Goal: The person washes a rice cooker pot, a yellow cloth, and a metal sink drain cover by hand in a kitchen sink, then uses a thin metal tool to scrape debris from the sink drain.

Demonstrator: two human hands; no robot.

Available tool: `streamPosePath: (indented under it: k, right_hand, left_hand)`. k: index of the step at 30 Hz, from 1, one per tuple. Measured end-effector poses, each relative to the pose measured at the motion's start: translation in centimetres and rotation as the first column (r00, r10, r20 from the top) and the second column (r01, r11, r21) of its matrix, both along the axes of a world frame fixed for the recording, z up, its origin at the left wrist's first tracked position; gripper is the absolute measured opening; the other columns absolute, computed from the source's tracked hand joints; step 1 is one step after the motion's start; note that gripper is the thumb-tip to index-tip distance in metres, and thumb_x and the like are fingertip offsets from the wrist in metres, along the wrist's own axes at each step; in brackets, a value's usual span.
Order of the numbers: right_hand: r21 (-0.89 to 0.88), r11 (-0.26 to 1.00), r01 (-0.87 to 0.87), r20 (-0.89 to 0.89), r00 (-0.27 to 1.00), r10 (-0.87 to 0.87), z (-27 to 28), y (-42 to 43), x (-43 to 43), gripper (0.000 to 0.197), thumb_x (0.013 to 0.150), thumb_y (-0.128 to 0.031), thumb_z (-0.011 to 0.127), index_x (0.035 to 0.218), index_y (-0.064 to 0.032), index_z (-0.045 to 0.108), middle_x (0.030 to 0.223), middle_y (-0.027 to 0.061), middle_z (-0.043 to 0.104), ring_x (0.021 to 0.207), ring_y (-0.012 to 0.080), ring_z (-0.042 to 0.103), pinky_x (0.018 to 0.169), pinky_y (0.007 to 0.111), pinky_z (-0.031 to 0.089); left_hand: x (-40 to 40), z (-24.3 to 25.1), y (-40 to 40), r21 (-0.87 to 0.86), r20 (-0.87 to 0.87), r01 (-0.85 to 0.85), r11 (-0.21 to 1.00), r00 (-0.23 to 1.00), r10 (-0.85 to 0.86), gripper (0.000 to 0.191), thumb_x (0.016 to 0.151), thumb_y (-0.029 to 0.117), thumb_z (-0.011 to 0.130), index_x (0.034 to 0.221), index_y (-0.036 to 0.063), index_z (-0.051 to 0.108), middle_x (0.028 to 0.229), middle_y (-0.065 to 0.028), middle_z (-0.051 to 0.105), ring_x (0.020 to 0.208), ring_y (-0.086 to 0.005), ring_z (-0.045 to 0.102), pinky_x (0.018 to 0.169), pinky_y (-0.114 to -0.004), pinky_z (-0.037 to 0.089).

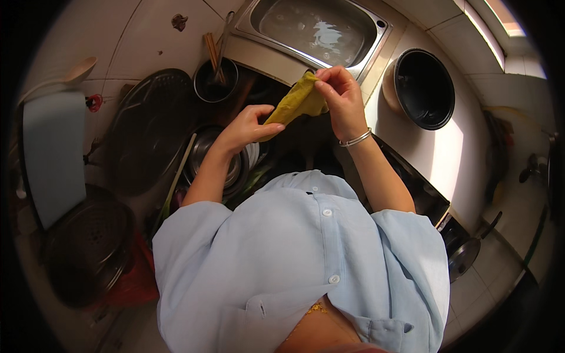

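Observation:
A damp-looking yellow cloth (295,102) is stretched between my two hands, in front of the metal sink. My left hand (251,128) grips its lower left end between thumb and fingers. The upper right end is pinched in the fingertips of my right hand (340,95), which has a silver bangle (355,137) at the wrist. Beyond the cloth, the stainless steel sink (304,55) holds water with light reflecting off it.
A black inner pot (423,88) stands on the white counter at right. Left are a dark pot (204,90) with chopsticks and a utensil, metal bowls (234,170), a large dark oval tray (148,132) and a light blue board (55,154). A frying pan (465,256) is lower right.

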State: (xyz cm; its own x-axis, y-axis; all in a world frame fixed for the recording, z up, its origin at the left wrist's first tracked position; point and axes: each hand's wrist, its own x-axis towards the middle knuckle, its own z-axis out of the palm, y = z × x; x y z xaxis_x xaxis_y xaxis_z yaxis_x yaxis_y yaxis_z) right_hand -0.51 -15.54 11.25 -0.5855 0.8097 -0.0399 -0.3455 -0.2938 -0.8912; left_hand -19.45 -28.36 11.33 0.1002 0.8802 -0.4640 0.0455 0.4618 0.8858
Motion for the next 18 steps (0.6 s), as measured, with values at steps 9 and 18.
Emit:
streamPosePath:
  k: [9, 18]
  right_hand:
    - [-0.386, 0.859, -0.336, 0.043, 0.924, 0.380, -7.2, -6.7, -0.6, 0.015, 0.087, -0.019, 0.063, 0.095, -0.0065, 0.060, 0.085, -0.0040, 0.056, 0.078, 0.0051, 0.049, 0.072, 0.020, 0.041]
    - [0.261, 0.884, -0.387, 0.636, 0.758, 0.144, -7.8, -5.8, 2.9, 0.051, 0.085, -0.019, 0.060, 0.132, -0.0097, 0.042, 0.107, 0.0174, 0.060, 0.096, 0.0346, 0.060, 0.083, 0.036, 0.047]
  left_hand:
    - [-4.9, -4.6, -2.9, -0.358, 0.730, -0.403, 0.842, 0.441, 0.522, 0.046, 0.093, 0.036, 0.053, 0.126, 0.0033, 0.049, 0.125, -0.0102, 0.056, 0.116, -0.0225, 0.053, 0.099, -0.036, 0.042]
    - [0.9, -5.1, -2.8, -0.310, 0.378, -0.471, 0.826, 0.736, 0.562, 0.038, 0.091, 0.006, 0.052, 0.128, 0.0053, 0.045, 0.125, -0.0073, 0.054, 0.113, -0.0202, 0.055, 0.095, -0.036, 0.046]
